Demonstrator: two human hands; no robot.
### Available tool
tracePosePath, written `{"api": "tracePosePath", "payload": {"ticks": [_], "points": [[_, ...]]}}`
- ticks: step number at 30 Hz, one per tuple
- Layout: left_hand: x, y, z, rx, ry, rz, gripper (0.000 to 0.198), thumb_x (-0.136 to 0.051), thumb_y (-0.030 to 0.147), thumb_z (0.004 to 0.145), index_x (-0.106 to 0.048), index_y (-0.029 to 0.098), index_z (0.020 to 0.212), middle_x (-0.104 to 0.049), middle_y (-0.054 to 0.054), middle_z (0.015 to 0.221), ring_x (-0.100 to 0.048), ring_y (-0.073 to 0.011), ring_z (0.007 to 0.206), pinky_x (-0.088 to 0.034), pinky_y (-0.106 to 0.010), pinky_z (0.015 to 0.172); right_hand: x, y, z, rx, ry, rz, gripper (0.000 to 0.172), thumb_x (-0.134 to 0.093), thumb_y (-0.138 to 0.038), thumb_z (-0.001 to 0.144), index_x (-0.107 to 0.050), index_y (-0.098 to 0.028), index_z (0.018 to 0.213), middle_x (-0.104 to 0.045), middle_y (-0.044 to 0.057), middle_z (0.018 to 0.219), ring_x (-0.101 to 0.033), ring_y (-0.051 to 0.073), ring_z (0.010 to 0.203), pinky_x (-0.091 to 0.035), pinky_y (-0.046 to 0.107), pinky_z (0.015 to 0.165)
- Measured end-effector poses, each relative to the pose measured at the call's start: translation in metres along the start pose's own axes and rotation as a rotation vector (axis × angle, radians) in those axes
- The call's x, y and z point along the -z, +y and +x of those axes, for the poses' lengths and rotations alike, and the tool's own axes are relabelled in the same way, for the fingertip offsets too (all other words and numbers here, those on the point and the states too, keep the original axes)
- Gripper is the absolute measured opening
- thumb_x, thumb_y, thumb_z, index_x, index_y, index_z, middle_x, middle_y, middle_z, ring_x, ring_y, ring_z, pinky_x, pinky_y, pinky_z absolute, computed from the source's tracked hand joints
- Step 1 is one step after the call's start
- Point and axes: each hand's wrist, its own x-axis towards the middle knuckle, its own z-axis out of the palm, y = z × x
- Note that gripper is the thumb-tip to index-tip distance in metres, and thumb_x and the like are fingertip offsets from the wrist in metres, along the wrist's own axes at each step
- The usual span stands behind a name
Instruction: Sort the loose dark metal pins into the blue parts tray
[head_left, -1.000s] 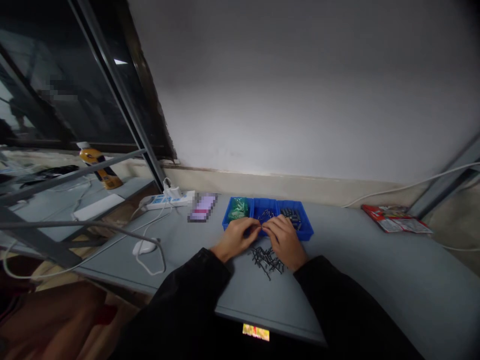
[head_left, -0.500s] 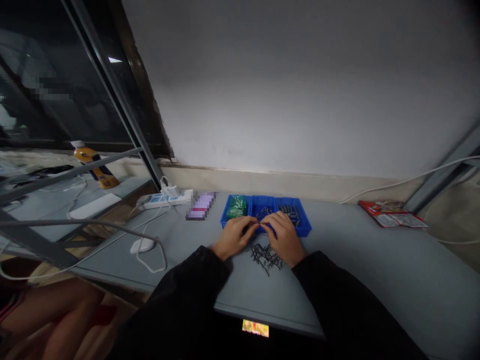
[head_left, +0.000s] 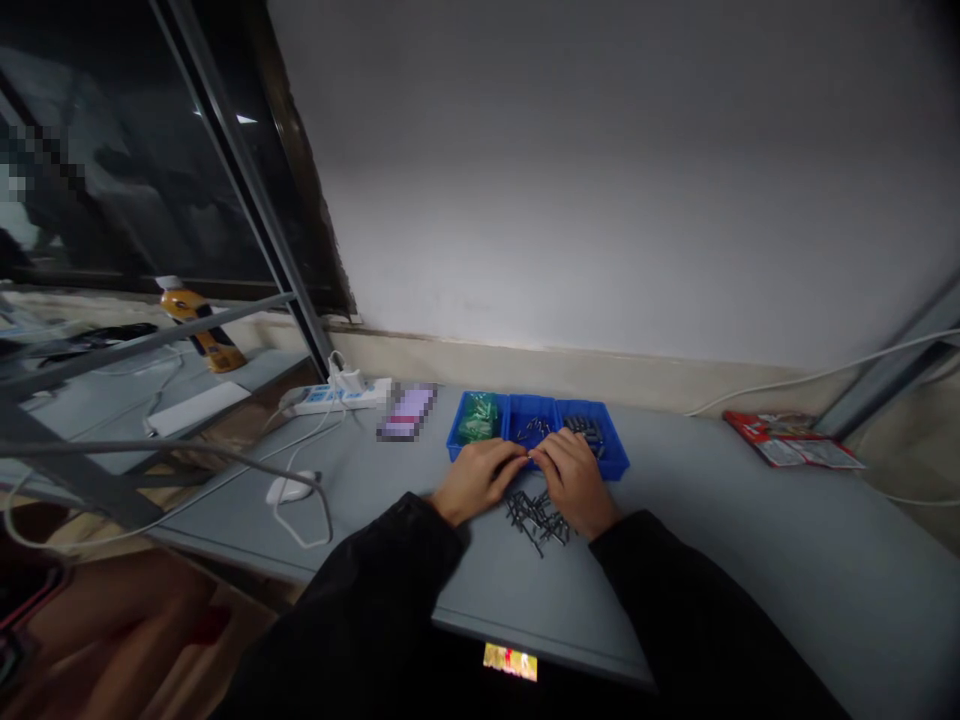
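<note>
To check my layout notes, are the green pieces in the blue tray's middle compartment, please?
No, the green pieces lie in the left compartment of the blue tray.

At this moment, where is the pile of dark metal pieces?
In the head view, the pile lies on the grey tabletop, just right of centre, on the near side of the blue tray and close to the right hand.

Between the fingertips of the left hand (head_left: 478, 482) and the right hand (head_left: 577, 485), the small piece (head_left: 529, 456) is too tiny to recognise. Both hands hide part of the blue tray (head_left: 616, 466). The purple flat object (head_left: 409, 410) is blurred into squares.
</note>
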Motion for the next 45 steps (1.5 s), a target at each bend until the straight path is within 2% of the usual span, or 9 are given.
{"api": "tracePosePath", "payload": {"ticks": [4,13,18,27,33,41,45], "points": [[0.0,-0.001,0.0,0.015,0.033,-0.008,0.02,-0.048,0.028,0.103,-0.065,0.016,0.105,-0.069,-0.006,0.093,-0.063,-0.016,0.083,-0.048,-0.028,0.079,0.002,-0.003,0.0,0.002,0.009,0.051,0.013,-0.046,-0.021,0.102,-0.056,-0.019,0.094,-0.063,0.004,0.09,-0.052,0.02,0.089,-0.035,0.037,0.082],[0.001,0.001,0.001,0.006,0.033,-0.003,0.022,-0.048,0.028,0.103,-0.066,0.016,0.103,-0.07,-0.006,0.092,-0.063,-0.0155,0.081,-0.049,-0.028,0.078,0.001,0.003,0.001,0.002,0.0,-0.012,0.025,-0.042,-0.025,0.104,-0.055,-0.02,0.083,-0.061,0.004,0.082,-0.051,0.021,0.084,-0.034,0.038,0.078],[0.002,0.0,0.001,0.025,0.049,0.003,0.02,-0.049,0.027,0.103,-0.066,0.016,0.103,-0.07,-0.006,0.093,-0.064,-0.0157,0.083,-0.049,-0.028,0.079,0.003,0.002,0.001,0.024,0.021,0.059,0.013,-0.045,-0.022,0.103,-0.057,-0.02,0.098,-0.063,0.004,0.092,-0.053,0.021,0.089,-0.036,0.037,0.081],[0.002,0.001,0.001,0.015,0.044,-0.014,0.021,-0.048,0.027,0.103,-0.066,0.016,0.103,-0.07,-0.006,0.093,-0.064,-0.0159,0.083,-0.049,-0.028,0.08,0.001,0.005,0.0,0.002,0.0,0.029,0.022,-0.043,-0.024,0.104,-0.054,-0.02,0.085,-0.06,0.004,0.084,-0.05,0.021,0.085,-0.035,0.038,0.081],[0.002,-0.002,0.0,0.037,0.036,-0.003,0.021,-0.048,0.028,0.103,-0.066,0.016,0.103,-0.07,-0.007,0.092,-0.064,-0.0164,0.083,-0.049,-0.028,0.08,0.002,0.004,0.0,0.017,0.0,0.077,0.012,-0.047,-0.024,0.102,-0.056,-0.02,0.096,-0.062,0.005,0.091,-0.052,0.021,0.09,-0.037,0.038,0.082],[0.001,-0.001,0.0,0.019,0.044,-0.007,0.022,-0.048,0.029,0.103,-0.066,0.017,0.103,-0.071,-0.007,0.092,-0.065,-0.0169,0.084,-0.05,-0.029,0.08,0.002,0.006,0.001,0.011,-0.003,-0.006,0.025,-0.042,-0.026,0.104,-0.055,-0.02,0.084,-0.061,0.004,0.083,-0.05,0.021,0.084,-0.035,0.038,0.079],[0.001,-0.002,0.0,0.022,0.054,-0.01,0.021,-0.049,0.028,0.103,-0.067,0.017,0.102,-0.071,-0.006,0.092,-0.065,-0.0166,0.084,-0.05,-0.029,0.08,0.002,0.008,0.001,0.009,0.015,-0.017,0.023,-0.044,-0.026,0.103,-0.058,-0.02,0.085,-0.062,0.004,0.085,-0.051,0.021,0.086,-0.036,0.039,0.081]]}}
